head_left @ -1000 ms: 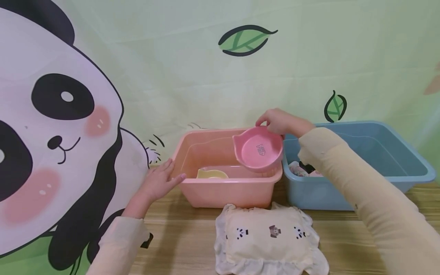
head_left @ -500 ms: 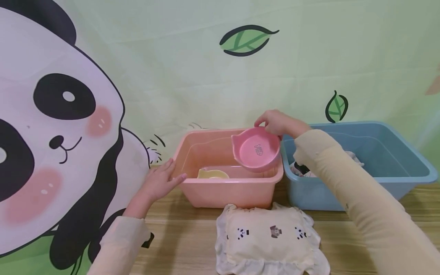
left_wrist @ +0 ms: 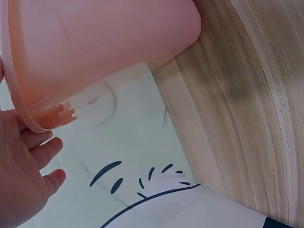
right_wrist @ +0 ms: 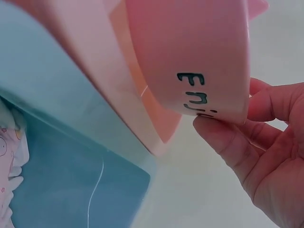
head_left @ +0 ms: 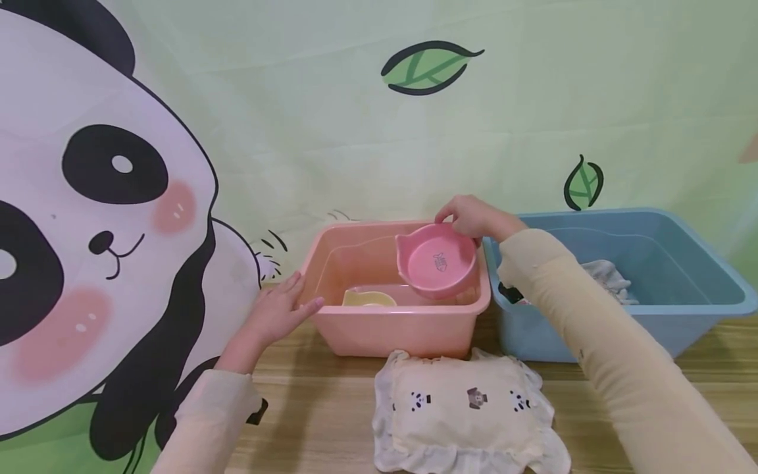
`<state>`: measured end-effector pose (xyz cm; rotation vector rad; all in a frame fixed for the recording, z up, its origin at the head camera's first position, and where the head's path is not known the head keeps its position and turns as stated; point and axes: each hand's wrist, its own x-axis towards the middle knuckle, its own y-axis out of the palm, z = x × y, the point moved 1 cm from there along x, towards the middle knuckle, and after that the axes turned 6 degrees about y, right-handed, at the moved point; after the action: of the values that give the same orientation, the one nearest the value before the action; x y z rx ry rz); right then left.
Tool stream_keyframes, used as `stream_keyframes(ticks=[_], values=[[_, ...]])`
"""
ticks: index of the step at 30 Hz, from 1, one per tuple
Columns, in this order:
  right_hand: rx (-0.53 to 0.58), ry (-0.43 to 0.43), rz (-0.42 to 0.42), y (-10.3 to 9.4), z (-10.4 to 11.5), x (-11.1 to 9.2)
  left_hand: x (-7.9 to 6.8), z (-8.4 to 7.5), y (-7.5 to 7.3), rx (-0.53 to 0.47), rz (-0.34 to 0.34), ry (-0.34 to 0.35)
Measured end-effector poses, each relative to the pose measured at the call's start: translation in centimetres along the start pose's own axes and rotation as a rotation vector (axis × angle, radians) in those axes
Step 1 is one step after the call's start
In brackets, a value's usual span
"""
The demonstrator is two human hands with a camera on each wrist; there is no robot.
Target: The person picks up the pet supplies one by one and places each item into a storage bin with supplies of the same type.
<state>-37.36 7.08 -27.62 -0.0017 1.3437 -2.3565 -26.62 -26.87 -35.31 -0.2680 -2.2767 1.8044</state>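
Note:
A pink pet bowl (head_left: 437, 262) with ear-shaped points and a fish-bone print is tilted over the right part of the pink tub (head_left: 391, 332). My right hand (head_left: 474, 216) pinches its rim between thumb and fingers. In the right wrist view, dark lettering shows on the side of the bowl (right_wrist: 194, 61), and the hand (right_wrist: 270, 137) grips its edge. My left hand (head_left: 283, 315) rests at the tub's left rim, fingers fairly straight. The left wrist view shows that hand (left_wrist: 28, 161) against the rim of the tub (left_wrist: 104, 38). Inside the tub lies a yellow bowl (head_left: 368, 299).
A blue tub (head_left: 657, 263) stands right beside the pink one, with bunched cloth (head_left: 610, 278) inside, partly hidden by my sleeve. A frilled cream pillow (head_left: 464, 411) lies in front on the wooden table (head_left: 296, 421). A panda-print backdrop (head_left: 331, 145) hangs behind.
My right hand has brought the pink bowl slightly left and lower, over the pink tub. More of the cloth in the blue tub shows. The left hand stays at the rim.

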Motion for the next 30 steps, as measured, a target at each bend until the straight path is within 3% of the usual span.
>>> stream_keyframes(ticks=[6,17,30], values=[[-0.009,0.003,0.003,0.2,0.1,0.4,0.0,0.1,0.0,0.004,-0.006,0.0],[0.113,0.045,-0.002,0.9,0.1,0.9,0.1,0.0,-0.1,-0.004,-0.004,-0.008],[0.173,0.047,-0.015,1.9,0.4,1.9,0.0,-0.1,-0.2,0.011,-0.002,0.002]])
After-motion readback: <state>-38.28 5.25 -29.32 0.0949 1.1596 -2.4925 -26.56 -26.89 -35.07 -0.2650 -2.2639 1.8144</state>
